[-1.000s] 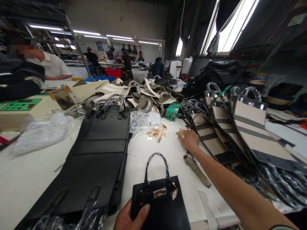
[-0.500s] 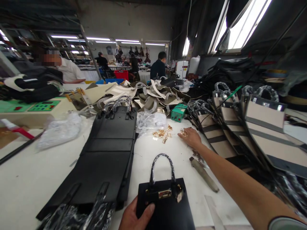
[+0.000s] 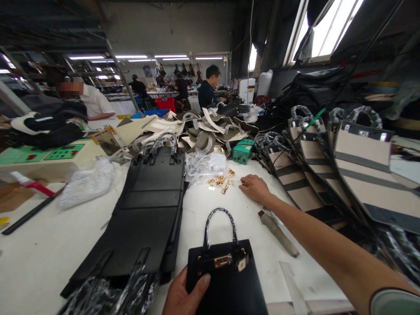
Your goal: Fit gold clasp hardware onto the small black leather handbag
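My left hand (image 3: 183, 294) holds the small black handbag (image 3: 226, 280) at its left edge, thumb pressed on the front, the other fingers hidden behind it. The bag lies flat on the white table (image 3: 42, 253), close to me, handle (image 3: 219, 227) pointing away, gold clasp (image 3: 222, 261) facing up.

My right hand (image 3: 255, 188) is stretched far out, resting on the table w/ fingertips at the small gold fittings (image 3: 222, 181). Fingers look curled down on 1 piece (image 3: 244, 183), but if it is really pinched I cannot tell; it is too small.

To do this well, I think:
- keep the left thumb firm so the bag does not slide while I look away;
- take only 1 fitting, between thumb & index, not a bunch;
- lift it straight up, bc the pile is loose and scatters easily;
- mind the grey tool (image 3: 278, 234) under my forearm on the way back.

The stack of black panels (image 3: 144, 210) lies just left of the bag, not touching my hands.
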`<action>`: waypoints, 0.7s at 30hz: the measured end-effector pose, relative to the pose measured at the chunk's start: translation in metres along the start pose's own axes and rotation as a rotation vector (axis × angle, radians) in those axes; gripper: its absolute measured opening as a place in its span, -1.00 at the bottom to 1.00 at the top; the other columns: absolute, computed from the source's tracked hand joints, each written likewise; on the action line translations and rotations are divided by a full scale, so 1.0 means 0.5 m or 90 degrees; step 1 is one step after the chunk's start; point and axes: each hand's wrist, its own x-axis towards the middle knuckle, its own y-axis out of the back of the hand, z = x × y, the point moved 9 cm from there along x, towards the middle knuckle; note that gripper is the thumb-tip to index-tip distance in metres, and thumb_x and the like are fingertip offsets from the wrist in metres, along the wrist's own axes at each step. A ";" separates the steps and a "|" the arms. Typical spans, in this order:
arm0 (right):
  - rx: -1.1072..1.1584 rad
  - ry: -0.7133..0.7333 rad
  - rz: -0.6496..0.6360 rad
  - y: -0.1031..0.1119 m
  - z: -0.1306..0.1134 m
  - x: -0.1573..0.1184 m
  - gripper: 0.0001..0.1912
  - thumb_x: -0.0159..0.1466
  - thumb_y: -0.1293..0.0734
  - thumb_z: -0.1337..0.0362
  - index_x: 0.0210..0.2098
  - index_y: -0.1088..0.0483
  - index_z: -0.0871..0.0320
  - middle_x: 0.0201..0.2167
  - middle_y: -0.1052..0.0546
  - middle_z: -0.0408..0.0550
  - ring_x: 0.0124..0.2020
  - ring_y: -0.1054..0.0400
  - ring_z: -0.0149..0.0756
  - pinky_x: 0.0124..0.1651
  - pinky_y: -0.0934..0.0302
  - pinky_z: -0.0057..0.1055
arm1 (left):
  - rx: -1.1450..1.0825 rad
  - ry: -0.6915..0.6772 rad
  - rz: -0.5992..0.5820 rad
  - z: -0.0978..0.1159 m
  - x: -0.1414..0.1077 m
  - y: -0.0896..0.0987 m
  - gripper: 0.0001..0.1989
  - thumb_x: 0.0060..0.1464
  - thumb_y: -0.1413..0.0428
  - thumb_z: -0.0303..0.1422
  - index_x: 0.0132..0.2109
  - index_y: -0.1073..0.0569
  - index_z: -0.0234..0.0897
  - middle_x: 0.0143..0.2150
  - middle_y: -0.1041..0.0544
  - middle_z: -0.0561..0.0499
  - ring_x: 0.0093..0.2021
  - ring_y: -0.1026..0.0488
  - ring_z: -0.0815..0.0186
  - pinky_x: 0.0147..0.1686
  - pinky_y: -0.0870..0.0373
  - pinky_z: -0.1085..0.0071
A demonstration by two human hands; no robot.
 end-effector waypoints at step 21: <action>0.199 -0.001 -0.153 0.051 -0.020 -0.118 -0.73 0.18 -0.37 -0.04 -0.25 -0.56 -0.05 -0.23 -0.51 -0.29 -0.21 -0.36 -0.38 -0.16 -0.11 -0.42 | 0.063 -0.067 -0.006 0.030 -0.011 -0.012 -0.38 0.13 -0.25 -0.16 0.17 -0.30 -0.50 0.12 -0.44 -0.30 0.12 -0.43 0.05 0.14 -0.35 0.17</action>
